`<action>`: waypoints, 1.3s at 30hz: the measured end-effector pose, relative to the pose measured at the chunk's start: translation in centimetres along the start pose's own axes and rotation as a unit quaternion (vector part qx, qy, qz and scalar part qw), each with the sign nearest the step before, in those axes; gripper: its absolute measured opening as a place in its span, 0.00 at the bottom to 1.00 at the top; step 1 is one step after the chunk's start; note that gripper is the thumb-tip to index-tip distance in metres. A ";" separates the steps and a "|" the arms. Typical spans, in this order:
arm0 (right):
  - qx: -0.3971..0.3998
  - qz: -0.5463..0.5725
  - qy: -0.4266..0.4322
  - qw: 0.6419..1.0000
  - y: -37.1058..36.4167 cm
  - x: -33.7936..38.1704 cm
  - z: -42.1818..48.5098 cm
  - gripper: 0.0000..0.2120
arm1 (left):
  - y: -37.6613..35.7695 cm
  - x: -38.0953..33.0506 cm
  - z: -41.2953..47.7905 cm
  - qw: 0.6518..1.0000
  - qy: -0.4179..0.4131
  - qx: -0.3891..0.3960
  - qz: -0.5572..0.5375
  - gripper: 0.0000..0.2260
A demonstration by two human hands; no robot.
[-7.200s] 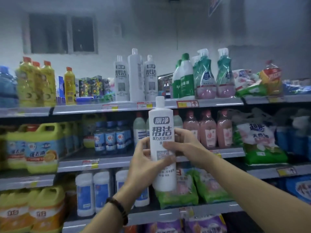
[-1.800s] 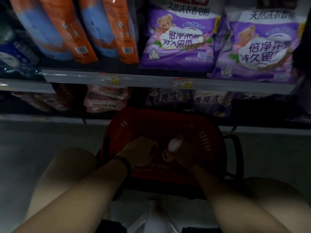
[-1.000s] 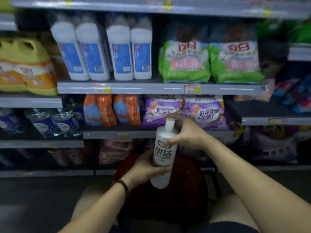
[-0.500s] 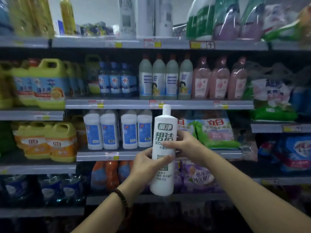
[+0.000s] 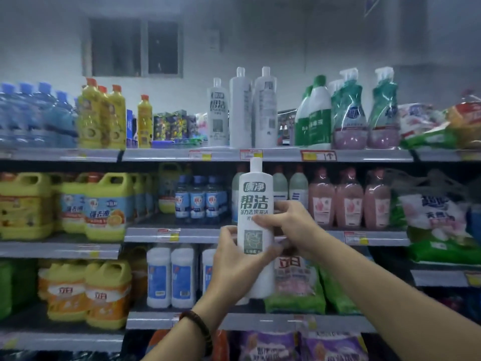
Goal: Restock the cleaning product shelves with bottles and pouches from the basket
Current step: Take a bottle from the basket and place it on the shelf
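I hold a tall white cleaner bottle upright in front of the shelves, its cap just below the top shelf edge. My left hand grips its lower half from the left. My right hand grips its middle from the right, fingers across the label. Three matching white bottles stand on the top shelf right above it. The basket is out of view.
The top shelf also carries yellow bottles at the left and green bottles at the right. Pink bottles and yellow jugs fill the second shelf. White jugs and green pouches sit lower.
I took a white bottle out of the red basket on the floor and raised it with both hands. My view rose from the low shelves to the top shelf.
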State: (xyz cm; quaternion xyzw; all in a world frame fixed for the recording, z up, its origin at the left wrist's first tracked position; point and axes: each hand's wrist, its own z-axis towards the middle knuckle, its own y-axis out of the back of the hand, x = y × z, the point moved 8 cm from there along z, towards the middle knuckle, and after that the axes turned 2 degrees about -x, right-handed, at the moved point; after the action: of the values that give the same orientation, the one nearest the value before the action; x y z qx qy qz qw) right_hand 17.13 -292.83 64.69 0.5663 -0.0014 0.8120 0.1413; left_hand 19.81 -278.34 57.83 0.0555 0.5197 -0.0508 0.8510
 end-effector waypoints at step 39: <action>-0.157 -0.206 0.290 0.921 -5.9 16.0 14.3 0.46 | 9.3 -19.1 22.8 0.983 -0.170 -0.031 0.060 0.32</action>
State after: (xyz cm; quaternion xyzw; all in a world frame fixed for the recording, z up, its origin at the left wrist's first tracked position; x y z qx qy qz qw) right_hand 26.57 -285.79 83.63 0.2644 0.0291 0.8828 0.3871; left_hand 32.52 -271.99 85.53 0.0507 0.3642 0.0077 0.9299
